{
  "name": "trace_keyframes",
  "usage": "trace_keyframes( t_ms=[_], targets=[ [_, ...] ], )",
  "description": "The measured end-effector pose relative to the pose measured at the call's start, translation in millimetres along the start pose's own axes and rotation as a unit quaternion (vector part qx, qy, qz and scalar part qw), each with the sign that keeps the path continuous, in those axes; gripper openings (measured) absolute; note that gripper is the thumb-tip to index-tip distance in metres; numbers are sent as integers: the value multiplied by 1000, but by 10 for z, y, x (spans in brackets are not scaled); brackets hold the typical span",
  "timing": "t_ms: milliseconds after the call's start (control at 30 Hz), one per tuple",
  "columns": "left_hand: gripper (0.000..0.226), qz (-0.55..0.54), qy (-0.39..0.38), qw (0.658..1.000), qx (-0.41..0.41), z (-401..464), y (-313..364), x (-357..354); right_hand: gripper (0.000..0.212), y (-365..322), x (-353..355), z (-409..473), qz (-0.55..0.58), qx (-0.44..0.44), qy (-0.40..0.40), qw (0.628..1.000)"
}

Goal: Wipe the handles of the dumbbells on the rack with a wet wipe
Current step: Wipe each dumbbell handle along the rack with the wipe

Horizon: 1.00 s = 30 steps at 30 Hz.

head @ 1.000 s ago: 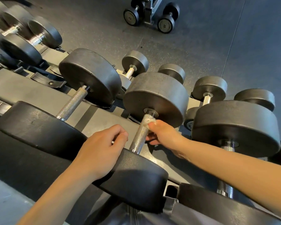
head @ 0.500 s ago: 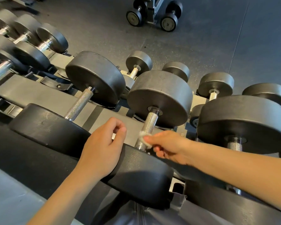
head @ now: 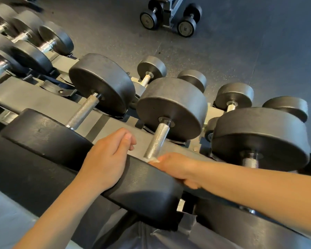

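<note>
The right hand (head: 176, 168), pinching the wipe (head: 153, 160), has slid down the handle (head: 157, 139) to its near end, so this pass looks finished; the left hand (head: 108, 159), loosely curled, rests on the weight (head: 142, 191).

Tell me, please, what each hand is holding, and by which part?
The right hand pinches a crumpled wet wipe at the handle's near end; the left hand rests on the dumbbell head, holding nothing.

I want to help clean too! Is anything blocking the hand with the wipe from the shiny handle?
Nothing visible blocks it. The right hand holds the wet wipe right at the near end of the middle dumbbell's handle. The left hand rests on that dumbbell's near weight, beside the handle, not across it.
</note>
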<state>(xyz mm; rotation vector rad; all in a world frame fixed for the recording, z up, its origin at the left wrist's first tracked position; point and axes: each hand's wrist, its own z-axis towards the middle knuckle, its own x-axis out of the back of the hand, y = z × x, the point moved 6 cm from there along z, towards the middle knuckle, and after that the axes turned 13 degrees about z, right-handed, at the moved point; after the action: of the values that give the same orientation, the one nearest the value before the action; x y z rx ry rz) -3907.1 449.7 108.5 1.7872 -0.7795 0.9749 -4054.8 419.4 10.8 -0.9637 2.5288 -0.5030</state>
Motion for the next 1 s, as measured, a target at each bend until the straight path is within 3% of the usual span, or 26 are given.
trace_keyframes(
  t_ms=[67,167,267,333,500,667,733,833,900,933,1000],
  targets=[
    [31,-1,20,1000,-1,0,35,12,42,5,2,-31,-14,13,23,1000],
    [37,2,46,999,-5,-2,46,32,33,-80,101,25,111,18,47,993],
    [33,5,52,999,-1,-6,40,22,30,-312,386,107,253,61,154,953],
    [30,12,56,998,-2,-16,46,33,31,-407,440,125,281,81,193,937],
    [29,32,50,998,-14,-6,55,32,30,-352,364,165,298,87,175,934],
    [28,9,42,999,-8,2,40,45,34,-243,393,271,407,122,62,903],
    [28,5,53,999,-4,1,46,55,37,-219,421,266,393,112,56,911],
    [23,1,86,996,10,-31,45,90,35,-331,475,204,245,98,158,952],
    [22,3,125,992,12,-65,58,120,31,-531,513,88,-16,113,246,963],
    [22,2,148,989,11,-86,64,138,27,-644,505,38,-188,128,262,938],
    [22,-18,185,983,8,-120,68,164,25,-801,370,-64,-449,155,229,849]
  ],
)
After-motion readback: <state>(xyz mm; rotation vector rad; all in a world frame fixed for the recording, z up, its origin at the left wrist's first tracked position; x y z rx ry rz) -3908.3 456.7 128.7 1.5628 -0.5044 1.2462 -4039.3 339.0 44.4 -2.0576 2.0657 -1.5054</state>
